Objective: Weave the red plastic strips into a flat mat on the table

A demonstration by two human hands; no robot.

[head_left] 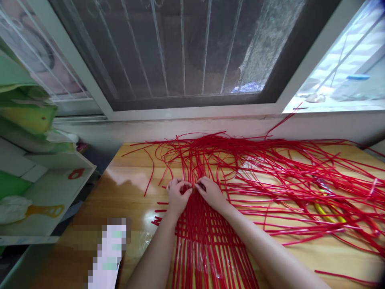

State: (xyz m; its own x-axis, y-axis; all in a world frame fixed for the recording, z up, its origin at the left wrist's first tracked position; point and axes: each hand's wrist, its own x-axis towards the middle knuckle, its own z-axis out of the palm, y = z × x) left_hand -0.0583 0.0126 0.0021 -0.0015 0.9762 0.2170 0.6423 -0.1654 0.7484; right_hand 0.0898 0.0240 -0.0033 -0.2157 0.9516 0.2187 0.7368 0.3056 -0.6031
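Observation:
A partly woven mat of thin red plastic strips (207, 228) lies on the wooden table in front of me. Its lengthwise strips run toward me and cross shorter strips, with clear tape over the near part. At its far edge, my left hand (178, 197) pinches a red strip between thumb and fingers. Close beside it, my right hand (211, 194) is closed in a similar pinch on a red strip, the two sets of fingertips almost meeting. The fingers partly hide the exact strips they hold. Beyond both hands, the long loose ends bunch into a tangled pile (216, 142).
Loose red strips (288, 172) spread over the right side of the wooden table (120, 192). A yellow-handled tool (323, 210) lies partly under them. A barred, screened window (180, 52) stands behind; a shelf (60, 190) is at left. A pixelated patch covers something at lower left.

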